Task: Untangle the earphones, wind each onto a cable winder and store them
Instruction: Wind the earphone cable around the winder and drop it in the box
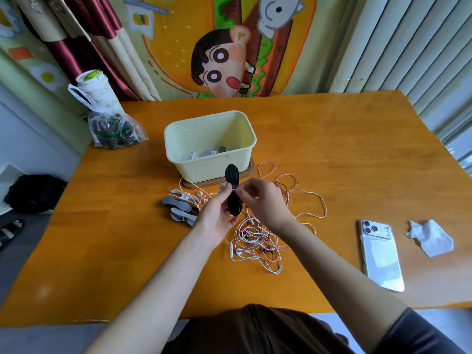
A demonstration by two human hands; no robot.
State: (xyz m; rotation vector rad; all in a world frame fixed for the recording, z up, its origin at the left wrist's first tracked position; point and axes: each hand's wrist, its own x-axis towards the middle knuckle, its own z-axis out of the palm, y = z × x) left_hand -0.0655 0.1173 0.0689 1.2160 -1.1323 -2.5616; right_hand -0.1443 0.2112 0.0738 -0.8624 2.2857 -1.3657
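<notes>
1. The black cable winder is held up above the table, in front of the cream box. Its long axis stands nearly upright, with one rounded lobe pointing up and the other down.
2. The left hand grips it from the left. The fingers curl around the lower lobe, and the upper lobe rises clear above them.
3. The right hand comes in from the right. Thumb and forefinger pinch a white cord against the winder's narrow waist, and the other fingers are curled.
4. The tangle of earphones lies on the table below and right of both hands.
5. Grey winders lie just left of the left hand.
6. A phone and a crumpled tissue sit well off to the right.
</notes>
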